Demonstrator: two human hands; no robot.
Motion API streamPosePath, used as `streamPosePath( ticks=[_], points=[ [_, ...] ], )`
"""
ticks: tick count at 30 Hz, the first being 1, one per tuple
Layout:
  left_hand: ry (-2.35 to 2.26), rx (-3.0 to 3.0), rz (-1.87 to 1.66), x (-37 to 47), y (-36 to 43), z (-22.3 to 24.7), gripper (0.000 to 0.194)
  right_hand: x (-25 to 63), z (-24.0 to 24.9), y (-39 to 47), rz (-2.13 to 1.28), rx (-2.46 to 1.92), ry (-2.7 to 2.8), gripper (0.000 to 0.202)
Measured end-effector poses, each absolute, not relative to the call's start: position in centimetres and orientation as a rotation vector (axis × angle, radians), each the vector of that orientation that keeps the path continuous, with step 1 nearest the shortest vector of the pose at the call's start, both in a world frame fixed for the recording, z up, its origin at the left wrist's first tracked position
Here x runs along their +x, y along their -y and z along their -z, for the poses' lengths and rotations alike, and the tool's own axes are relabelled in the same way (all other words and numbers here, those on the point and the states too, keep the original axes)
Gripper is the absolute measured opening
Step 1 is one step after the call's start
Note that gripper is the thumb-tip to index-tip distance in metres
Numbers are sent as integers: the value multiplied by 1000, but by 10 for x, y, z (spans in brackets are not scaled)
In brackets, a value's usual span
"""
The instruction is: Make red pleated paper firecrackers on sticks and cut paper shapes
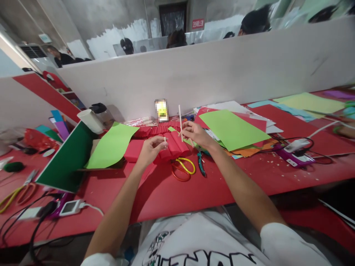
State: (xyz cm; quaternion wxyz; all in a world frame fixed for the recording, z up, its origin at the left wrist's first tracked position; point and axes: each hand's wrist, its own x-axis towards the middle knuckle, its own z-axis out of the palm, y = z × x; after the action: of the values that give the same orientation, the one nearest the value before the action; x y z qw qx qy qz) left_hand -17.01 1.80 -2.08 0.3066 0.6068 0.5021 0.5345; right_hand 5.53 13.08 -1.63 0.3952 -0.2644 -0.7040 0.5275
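Observation:
Near the middle of the red table, my left hand (154, 147) is closed with thumb and forefinger pinching a short pale piece (165, 139). To its right, my right hand (195, 133) holds a thin pale stick (180, 120) nearly upright between its fingers. Folded red paper (173, 145) lies beneath and between both hands. Scissors with yellow and red handles (186, 166) rest just in front of the paper, beside teal-handled pliers (201, 163).
Green sheets lie left (111, 144) and right (234, 129). A dark green board (66, 159) leans at the left. A lit phone (162, 110) stands against the white partition (199, 70). Purple power strips sit at left (65, 203) and right (294, 155). A person's hand shows far right.

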Motion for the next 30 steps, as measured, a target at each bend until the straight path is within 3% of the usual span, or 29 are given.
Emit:
streamPosePath(
  ticks=[8, 30],
  points=[
    [-1222, 1506, -1352, -159, -19, 27, 37, 28, 22, -107, -1537, -475, 1685, 35],
    [-1296, 1361, -1379, -162, -24, 34, 49, 15, 30, -101, -1490, -535, 1666, 31]
  ],
)
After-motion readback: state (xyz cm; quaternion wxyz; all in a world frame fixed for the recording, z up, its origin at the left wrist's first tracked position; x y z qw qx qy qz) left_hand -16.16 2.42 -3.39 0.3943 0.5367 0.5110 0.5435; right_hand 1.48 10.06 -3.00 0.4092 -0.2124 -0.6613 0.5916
